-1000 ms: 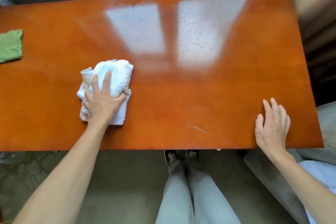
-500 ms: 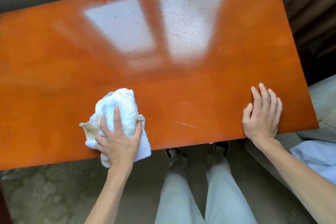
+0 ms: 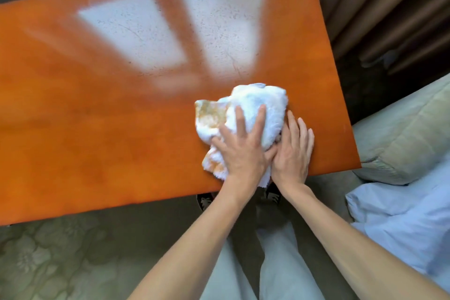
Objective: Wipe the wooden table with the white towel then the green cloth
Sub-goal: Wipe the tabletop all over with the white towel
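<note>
The white towel (image 3: 255, 107), bunched up with an orange-stained corner at its left, lies on the wooden table (image 3: 97, 129) near the front right edge. My left hand (image 3: 241, 151) presses flat on top of the towel with fingers spread. My right hand (image 3: 293, 151) rests flat on the table right beside it, touching the towel's right side and my left thumb. The green cloth is out of view.
Beige curtains (image 3: 389, 7) hang past the table's right end. A pale sofa cushion (image 3: 409, 134) and a light blue pillow (image 3: 401, 221) sit at the right. Patterned carpet (image 3: 48, 256) and my legs lie below the front edge.
My left hand has slid the towel to the right along the front edge until it meets my right hand. The view has swung right, and the green cloth has left the frame.
</note>
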`<state>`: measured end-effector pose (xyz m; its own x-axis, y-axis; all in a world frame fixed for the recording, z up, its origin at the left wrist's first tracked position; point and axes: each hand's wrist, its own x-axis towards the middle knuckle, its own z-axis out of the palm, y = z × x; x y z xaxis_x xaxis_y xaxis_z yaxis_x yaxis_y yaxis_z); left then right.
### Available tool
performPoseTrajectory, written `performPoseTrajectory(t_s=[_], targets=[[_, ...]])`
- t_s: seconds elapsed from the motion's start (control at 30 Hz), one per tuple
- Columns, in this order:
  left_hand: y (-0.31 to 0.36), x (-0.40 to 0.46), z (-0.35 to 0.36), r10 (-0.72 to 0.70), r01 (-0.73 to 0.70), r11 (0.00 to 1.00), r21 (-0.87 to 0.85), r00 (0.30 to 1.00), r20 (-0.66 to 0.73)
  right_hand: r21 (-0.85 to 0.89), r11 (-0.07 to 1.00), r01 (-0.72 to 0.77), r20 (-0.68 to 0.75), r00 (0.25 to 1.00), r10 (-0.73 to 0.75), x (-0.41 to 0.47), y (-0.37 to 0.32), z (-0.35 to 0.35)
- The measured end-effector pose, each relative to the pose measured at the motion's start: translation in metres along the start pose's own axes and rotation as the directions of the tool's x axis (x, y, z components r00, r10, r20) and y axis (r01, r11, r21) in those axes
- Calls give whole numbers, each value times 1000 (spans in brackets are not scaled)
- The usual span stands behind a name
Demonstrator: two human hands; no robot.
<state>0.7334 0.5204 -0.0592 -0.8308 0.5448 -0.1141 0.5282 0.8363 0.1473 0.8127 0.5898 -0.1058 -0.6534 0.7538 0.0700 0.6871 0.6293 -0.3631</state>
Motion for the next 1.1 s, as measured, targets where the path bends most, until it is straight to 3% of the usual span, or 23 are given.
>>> performPoseTrajectory(t_s=[0.1,0.2,0.3,0.4,0.57,0.77,1.0,1.1], targets=[[8,32,1,217,-216,976,29,976,-16,188,978,-89,-50,994,100,5,1,-4],[-10,66,-11,287,-287,957,42,958,12,208,977,-49,64,997,36,9,5,-15],[-41,96,-24,165,-165,986,30,986,15,122,992,26,134,990,-43,19,28,-31],[-91,120,-35,-6,5,1000,25,1000,25,38,999,2,111,994,-6,37,65,-45],[-157,114,-55,-283,282,956,-82,959,4,148,989,-30,134,991,10,50,108,-54],[-112,32,-26,-350,350,937,-25,930,-110,303,950,-74,166,986,24,50,113,-55],[27,-29,5,-82,87,992,91,995,-49,466,863,-195,230,969,94,53,120,-58],[63,-14,11,280,-277,959,65,959,-42,576,770,-275,297,948,116,58,127,-63]])
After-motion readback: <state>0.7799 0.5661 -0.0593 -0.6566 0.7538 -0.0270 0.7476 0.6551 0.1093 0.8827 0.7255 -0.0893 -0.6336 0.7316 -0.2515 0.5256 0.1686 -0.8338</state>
